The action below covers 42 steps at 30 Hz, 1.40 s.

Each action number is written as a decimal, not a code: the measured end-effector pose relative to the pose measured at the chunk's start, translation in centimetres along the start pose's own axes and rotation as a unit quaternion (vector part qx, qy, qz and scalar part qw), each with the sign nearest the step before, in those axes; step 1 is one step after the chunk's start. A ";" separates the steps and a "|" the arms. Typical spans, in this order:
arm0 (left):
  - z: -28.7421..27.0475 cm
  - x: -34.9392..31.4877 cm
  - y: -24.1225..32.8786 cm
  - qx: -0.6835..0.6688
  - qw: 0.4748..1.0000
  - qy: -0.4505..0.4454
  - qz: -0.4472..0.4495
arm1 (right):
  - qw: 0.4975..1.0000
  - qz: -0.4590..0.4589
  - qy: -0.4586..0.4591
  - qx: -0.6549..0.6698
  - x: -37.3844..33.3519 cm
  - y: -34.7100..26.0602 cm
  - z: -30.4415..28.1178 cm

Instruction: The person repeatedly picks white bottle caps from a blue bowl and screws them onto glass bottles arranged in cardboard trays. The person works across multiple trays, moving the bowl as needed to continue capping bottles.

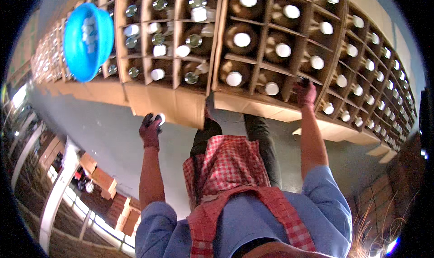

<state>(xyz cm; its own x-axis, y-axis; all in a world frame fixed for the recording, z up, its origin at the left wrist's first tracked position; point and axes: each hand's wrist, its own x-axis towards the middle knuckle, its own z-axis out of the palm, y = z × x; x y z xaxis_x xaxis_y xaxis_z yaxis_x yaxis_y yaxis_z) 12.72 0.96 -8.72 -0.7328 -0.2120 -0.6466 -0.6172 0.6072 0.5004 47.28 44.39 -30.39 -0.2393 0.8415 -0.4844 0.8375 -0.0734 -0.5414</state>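
My left hand (150,132), in a dark red glove, is raised in front of the left carton with its fingers closed around a white bottle cap (161,118). My right hand (305,93), gloved the same way, reaches into the near row of the middle carton (253,105). Its dark fingertips are closed over one compartment, and what they grip is hidden. White-capped bottles (242,40) fill the compartments around it. In the left carton (167,102) stand clear glass bottles (191,78), several uncapped, with white caps (158,74) on or beside some necks.
A blue basin (105,38) holding white caps rests on top of the bottles at the left. Further cartons of capped bottles (351,50) curve away to the right. Folded-out flaps (343,130) line the near edge. Brown boxes (103,181) sit on the left, beyond a pale post (58,190).
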 end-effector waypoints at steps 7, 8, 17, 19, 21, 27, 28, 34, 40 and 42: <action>-2.2 7.6 3.1 0.086 0.989 0.105 0.056 | 0.996 0.006 0.081 0.036 -7.3 -8.2 -2.0; -2.6 9.1 3.3 0.154 0.975 0.126 0.095 | 0.995 -0.039 0.088 0.018 -8.4 -9.1 -1.4; -5.6 25.4 6.0 0.365 0.875 0.122 0.292 | 0.933 -0.299 -0.192 -0.060 -21.5 -31.9 20.2; -7.2 27.3 7.0 0.369 0.876 0.126 0.284 | 0.922 -0.299 -0.221 -0.104 -24.1 -37.3 25.2; -9.2 29.4 7.2 0.343 0.884 0.119 0.295 | 0.901 -0.324 -0.222 -0.184 -25.4 -40.7 31.2; -11.6 33.9 7.8 0.380 0.849 0.114 0.349 | 0.824 -0.437 -0.155 -0.326 -25.0 -43.4 41.1; -11.3 34.4 8.4 0.382 0.856 0.095 0.335 | 0.810 -0.461 -0.142 -0.335 -24.8 -42.8 42.3; -7.9 36.7 6.7 0.384 0.839 0.094 0.373 | 0.764 -0.450 -0.235 -0.399 -23.4 -46.0 46.2; -5.9 35.7 6.4 0.483 0.837 -0.017 0.256 | 0.733 -0.405 -0.387 -0.384 -22.2 -46.3 46.6; -5.1 35.3 6.9 0.527 0.781 0.007 0.334 | 0.793 -0.388 -0.347 -0.317 -22.1 -42.7 49.6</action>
<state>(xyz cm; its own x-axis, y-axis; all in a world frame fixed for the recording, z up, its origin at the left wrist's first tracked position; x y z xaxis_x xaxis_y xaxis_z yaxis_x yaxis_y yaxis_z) -18.89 -6.26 -25.18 -0.7978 0.4176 -0.4348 0.4778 0.8778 -0.0336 -7.54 2.39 -30.61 -0.8314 -0.0123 -0.5556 0.3314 0.7915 -0.5135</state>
